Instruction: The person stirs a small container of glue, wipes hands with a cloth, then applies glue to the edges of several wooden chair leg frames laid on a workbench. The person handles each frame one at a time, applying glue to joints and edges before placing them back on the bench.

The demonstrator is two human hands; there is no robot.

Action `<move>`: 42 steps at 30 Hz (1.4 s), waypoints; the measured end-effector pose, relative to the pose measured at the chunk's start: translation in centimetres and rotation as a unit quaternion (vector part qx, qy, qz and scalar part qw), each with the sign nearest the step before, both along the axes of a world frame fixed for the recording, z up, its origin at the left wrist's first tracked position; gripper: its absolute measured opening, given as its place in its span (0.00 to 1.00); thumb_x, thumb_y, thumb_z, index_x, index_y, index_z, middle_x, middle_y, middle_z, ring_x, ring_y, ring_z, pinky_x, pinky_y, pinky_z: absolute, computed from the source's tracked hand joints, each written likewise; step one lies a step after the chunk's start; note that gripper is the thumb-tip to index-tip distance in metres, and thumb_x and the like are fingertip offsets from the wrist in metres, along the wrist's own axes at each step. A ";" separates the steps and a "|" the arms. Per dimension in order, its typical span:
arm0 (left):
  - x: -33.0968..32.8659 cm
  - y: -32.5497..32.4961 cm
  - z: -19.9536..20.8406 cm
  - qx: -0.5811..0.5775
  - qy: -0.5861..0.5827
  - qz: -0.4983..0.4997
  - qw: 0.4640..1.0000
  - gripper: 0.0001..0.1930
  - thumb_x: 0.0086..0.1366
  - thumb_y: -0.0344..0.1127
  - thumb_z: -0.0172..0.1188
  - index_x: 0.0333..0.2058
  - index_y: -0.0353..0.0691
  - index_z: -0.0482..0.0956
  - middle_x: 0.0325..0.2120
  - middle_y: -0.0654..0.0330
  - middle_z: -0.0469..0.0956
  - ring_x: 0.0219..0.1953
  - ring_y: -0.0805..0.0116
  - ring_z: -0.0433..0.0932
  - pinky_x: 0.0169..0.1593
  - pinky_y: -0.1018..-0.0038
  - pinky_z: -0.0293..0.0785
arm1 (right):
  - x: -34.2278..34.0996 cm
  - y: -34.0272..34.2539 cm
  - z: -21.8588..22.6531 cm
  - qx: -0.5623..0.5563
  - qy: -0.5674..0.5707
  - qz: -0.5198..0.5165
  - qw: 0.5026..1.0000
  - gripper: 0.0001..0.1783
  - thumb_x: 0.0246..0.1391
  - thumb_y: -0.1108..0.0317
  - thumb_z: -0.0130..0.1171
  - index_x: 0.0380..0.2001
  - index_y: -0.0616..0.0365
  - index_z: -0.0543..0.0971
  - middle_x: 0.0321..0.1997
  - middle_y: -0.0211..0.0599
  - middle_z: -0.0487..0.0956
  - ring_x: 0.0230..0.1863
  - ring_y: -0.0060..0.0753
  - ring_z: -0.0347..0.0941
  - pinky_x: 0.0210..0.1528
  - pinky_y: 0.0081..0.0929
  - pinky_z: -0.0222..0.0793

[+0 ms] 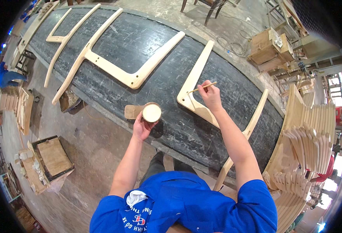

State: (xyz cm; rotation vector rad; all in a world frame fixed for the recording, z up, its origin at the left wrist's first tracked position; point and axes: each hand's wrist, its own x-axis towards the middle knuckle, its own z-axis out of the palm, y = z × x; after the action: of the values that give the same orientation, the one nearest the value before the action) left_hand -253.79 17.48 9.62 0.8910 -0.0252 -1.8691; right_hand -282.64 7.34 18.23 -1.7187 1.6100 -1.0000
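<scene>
"What is the left hand (141,129) doing?"

"It is gripping a round, brownish cup (160,115) filled with a cream-coloured substance (152,112). Its fingers are curling around the side of the cup, holding it over the near part of a long, scuffed black table (159,91)."

"And the right hand (210,97)?"

"It is pinching a thin, straight, pale wooden stick (194,91), with the thumb and fingertips closing together on it."

"Where is the stick pointing?"

"Its lower end is pointing at the corner of a smooth, pale, angled wooden frame (196,75), where two small dark holes (183,99) are showing. I cannot tell whether the tip is touching the wood."

"How is that frame resting?"

"It is lying on the right part of the table, and the right forearm (233,136) is crossing over it, hiding a stretch. Past the forearm a curved, pale wooden leg (256,112) is running down beyond the table's near edge."

"What else is lying there?"

"A flat brown piece with a rounded end (133,112) is showing just left of the cup. Farther left, a second pale wooden frame (130,77) is lying flat, with a third pale wooden frame (64,39) beyond it. Right of the table, curved pale wooden parts (307,143) are standing in stacks."
</scene>
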 end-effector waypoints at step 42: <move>-21.9 0.4 1.7 -0.058 0.042 -0.213 0.974 0.23 0.68 0.48 0.39 0.56 0.42 0.61 0.52 0.57 0.67 0.54 0.62 0.67 0.54 0.61 0.68 | -12.4 19.8 0.0 0.066 -0.614 -0.265 0.741 0.02 0.53 0.72 0.53 0.31 0.57 0.73 0.29 0.34 0.77 0.29 0.24 0.74 0.31 0.24 0.71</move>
State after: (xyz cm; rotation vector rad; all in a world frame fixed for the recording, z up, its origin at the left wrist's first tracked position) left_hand -275.66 17.84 11.33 0.7648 -0.2916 -2.2761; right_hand -295.05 27.15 18.22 -0.1632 1.1111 -1.6954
